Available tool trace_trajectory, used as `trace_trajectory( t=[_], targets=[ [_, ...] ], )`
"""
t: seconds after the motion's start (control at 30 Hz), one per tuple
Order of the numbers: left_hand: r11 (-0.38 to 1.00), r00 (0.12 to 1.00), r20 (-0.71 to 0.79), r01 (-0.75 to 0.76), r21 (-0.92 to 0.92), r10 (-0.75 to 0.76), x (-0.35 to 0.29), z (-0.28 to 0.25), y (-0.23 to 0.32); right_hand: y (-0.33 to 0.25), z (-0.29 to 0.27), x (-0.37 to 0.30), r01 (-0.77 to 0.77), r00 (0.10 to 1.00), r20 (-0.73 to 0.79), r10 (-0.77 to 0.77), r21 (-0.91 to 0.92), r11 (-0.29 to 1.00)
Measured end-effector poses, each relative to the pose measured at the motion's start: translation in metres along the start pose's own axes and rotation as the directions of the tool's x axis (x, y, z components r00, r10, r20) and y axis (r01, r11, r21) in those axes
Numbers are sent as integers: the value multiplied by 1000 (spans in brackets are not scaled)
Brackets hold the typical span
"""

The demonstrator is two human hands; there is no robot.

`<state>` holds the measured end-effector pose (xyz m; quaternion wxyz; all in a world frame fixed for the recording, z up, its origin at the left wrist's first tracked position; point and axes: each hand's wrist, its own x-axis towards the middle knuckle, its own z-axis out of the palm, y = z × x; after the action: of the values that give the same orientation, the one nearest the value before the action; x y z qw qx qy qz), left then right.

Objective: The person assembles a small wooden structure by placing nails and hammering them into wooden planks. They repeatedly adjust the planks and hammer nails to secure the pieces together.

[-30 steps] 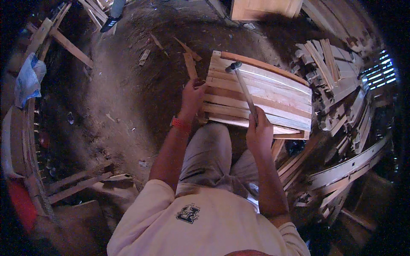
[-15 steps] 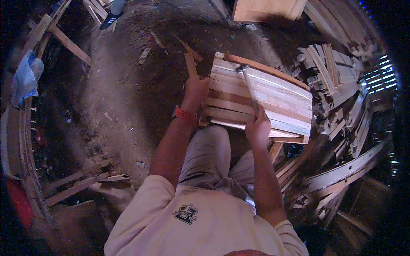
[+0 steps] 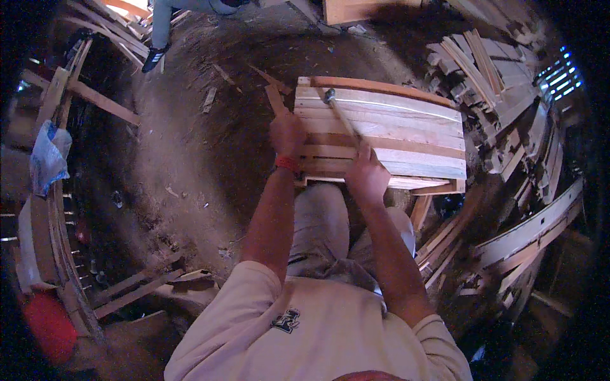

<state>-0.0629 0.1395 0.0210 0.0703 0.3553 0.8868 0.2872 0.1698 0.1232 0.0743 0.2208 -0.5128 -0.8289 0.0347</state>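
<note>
A slatted wooden crate (image 3: 413, 124) rests in front of my knees, its pale boards running left to right. In my right hand (image 3: 367, 174) is the wooden handle of a hammer (image 3: 343, 119). The hammer's metal head is over the crate's upper left part; whether it touches the board cannot be told. My left hand (image 3: 288, 132) is closed at the crate's left edge, with a red band on the wrist. Its fingertips are hidden, so what they grip, crate edge or something small, does not show.
Scrap wood (image 3: 275, 82) lies on the dirt floor beyond my left hand. Stacked boards and offcuts (image 3: 508, 95) fill the right side. At the left stands a plank rail with a plastic bag (image 3: 51, 155). Another person's leg (image 3: 161, 28) is at the upper left.
The hammer and my right hand have moved left along the crate. The crate sits straighter in view, and more of the other person's leg shows.
</note>
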Motion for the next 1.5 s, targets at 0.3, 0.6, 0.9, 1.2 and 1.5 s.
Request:
trace_trajectory(
  t=[0.3,0.6,0.9,1.2,1.5],
  targets=[
    [972,954,-232,-148,181,189,-12,-1,2,8,10,-4,39,991,-129,-23,123,992],
    [982,964,-228,-106,156,140,-8,-6,-1,5,3,-3,36,994,-104,-17,191,981],
    [976,996,-74,-71,-208,56,-5,-12,-38,-3,-3,-2,-8,1000,-9,9,149,989],
    [718,987,-83,-159,-677,140,-71,-37,3,19,-22,-5,-104,993,94,75,360,927],
    [691,989,-35,-127,-712,145,-61,-10,-20,71,-110,-185,-710,701,664,260,615,343]
  ],
)
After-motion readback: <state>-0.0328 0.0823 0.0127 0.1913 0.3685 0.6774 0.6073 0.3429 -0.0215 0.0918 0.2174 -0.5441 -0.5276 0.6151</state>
